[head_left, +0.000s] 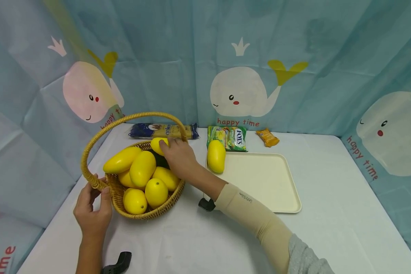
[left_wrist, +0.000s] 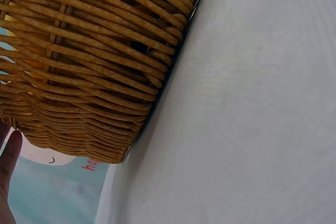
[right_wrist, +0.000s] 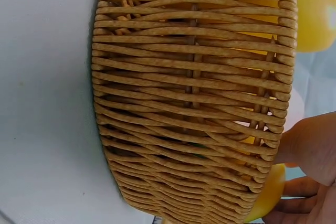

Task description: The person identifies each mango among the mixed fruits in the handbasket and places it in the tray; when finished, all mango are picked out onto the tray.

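Note:
A wicker basket (head_left: 171,203) with a tall arched handle stands on the left of the table, filled with several yellow mangoes (head_left: 143,168). My left hand (head_left: 94,213) holds the basket where the handle meets the rim, thumb in front and fingers behind. At the basket's far right side, my right hand (head_left: 180,156) reaches past the handle and grips a yellow mango (head_left: 156,145) between thumb and fingers. Something dark green (head_left: 161,161) shows below that mango, mostly hidden. In the right wrist view, the basket wall (right_wrist: 194,93) covers much of the scene, with the right hand (right_wrist: 310,166) beyond its rim.
Another mango (head_left: 216,156) lies over the left edge of a cream tray (head_left: 260,182). Behind are a green FOX'S candy bag (head_left: 231,137), a small orange packet (head_left: 268,137) and a blue-and-yellow long package (head_left: 145,130). Black wrist-camera parts (head_left: 206,204) show beside the right forearm.

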{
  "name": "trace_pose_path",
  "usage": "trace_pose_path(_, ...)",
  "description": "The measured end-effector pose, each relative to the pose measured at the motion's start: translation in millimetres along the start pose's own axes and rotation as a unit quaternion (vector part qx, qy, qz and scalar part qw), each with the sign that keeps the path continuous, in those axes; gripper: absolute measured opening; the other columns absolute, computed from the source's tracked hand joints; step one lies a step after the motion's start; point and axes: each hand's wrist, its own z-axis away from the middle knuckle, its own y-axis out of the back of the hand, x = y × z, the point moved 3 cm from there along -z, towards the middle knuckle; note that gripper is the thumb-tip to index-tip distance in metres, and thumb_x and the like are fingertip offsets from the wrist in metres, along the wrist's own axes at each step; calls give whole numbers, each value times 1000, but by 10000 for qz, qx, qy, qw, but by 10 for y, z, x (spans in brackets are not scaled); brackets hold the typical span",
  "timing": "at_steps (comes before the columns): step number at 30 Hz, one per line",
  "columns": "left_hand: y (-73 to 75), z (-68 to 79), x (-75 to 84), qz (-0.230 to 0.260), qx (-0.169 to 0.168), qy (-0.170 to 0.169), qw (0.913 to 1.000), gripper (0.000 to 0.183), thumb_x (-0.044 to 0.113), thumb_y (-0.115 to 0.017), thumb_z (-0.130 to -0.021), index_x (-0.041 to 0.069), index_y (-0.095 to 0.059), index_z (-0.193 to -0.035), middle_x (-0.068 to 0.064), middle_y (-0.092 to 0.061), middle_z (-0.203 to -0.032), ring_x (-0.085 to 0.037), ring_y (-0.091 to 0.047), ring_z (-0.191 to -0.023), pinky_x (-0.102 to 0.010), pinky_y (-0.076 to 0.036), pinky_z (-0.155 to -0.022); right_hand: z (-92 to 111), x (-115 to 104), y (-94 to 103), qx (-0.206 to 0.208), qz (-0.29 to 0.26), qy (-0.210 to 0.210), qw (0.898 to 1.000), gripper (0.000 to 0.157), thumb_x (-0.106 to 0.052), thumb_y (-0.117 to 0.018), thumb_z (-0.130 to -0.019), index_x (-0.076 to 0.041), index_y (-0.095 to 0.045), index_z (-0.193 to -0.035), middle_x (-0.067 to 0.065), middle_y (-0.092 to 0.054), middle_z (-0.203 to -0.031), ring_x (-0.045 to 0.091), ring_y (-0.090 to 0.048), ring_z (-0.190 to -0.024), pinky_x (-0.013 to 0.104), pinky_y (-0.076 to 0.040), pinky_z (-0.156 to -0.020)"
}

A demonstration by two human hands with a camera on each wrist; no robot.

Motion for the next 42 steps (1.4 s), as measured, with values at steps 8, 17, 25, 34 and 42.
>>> trace_pose_path(8, -11, -10, 5, -6, 5, 3, 10000, 37, -5, -65, -89, -12, -62, -125, -32, -66, -106, -7, -63, -106, -16, -48, -95, 26, -2, 19, 159, -81, -17, 9998, 41, -11, -60, -97, -9, -56, -138, 17, -62, -131, 29, -60, -112, 35, -56, -87)
trace_pose_path(17, -15, -12, 90, 7, 47, -27, 10000, 37, -7, -65, -89, -11, -63, -126, -29, -67, -107, -9, -64, -105, -17, -48, -96, 163, -30, 69, 464, -442, 9, 9979, 40, -10, -59, -99, -10, -56, -139, 13, -64, -126, 27, -59, -112, 32, -50, -94)
trace_pose_path(25, -20, -22, 85, 110, 109, -86, 9998, 35, -6, -66, -89, -14, -62, -123, -35, -65, -103, -8, -65, -104, -17, -49, -95, 299, 46, 80, 260, -2433, -325, 9691, 60, -11, -70, -91, -8, -47, -147, 12, -56, -137, 26, -51, -120, 34, -44, -100)
trace_pose_path(34, -12, -25, 120, 103, 87, -63, 9999, 37, -7, -64, -89, -12, -62, -125, -34, -65, -104, -10, -65, -104, -16, -49, -94, 382, 118, 43, -150, -3788, -581, 9235, 68, -11, -74, -88, -13, -46, -150, 9, -50, -144, 24, -41, -130, 35, -40, -107)
trace_pose_path(42, -9, -8, 51, 83, 75, -72, 9999, 37, -8, -65, -88, -12, -63, -124, -31, -66, -105, -11, -65, -104, -17, -49, -95, 451, 65, 22, 181, -3347, -355, 9415, 63, -29, -75, -90, -11, -50, -146, 9, -53, -133, 23, -44, -115, 30, -46, -89)
